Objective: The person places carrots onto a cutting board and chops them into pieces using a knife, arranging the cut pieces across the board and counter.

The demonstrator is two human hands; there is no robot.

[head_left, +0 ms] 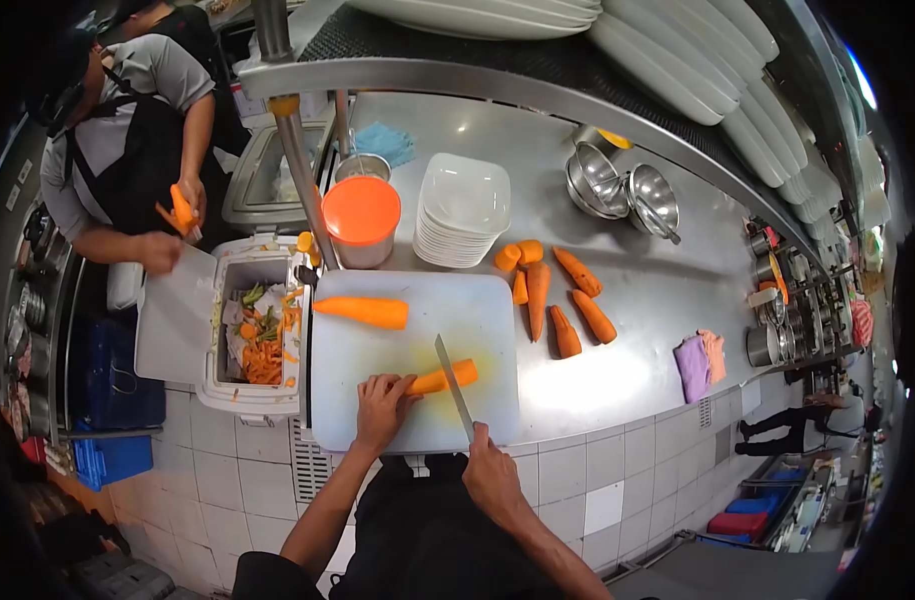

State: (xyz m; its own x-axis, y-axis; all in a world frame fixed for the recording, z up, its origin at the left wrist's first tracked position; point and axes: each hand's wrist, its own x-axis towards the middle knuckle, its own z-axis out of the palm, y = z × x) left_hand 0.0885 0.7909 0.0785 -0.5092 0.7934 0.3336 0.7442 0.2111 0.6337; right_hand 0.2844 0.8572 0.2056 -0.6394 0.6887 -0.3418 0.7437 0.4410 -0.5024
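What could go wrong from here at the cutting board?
The left hand grips the carrot being cut not far from where the knife in the right hand crosses it, so a slip might nick a finger. That carrot is rounded and could roll mid-cut. The loose carrot has its tip by the left edge of the cutting board, beside the open waste bin, so a nudge might send it in.

Stacked bowls (462,205) block beyond the board (477,300); room lies right of loose carrots (564,332).
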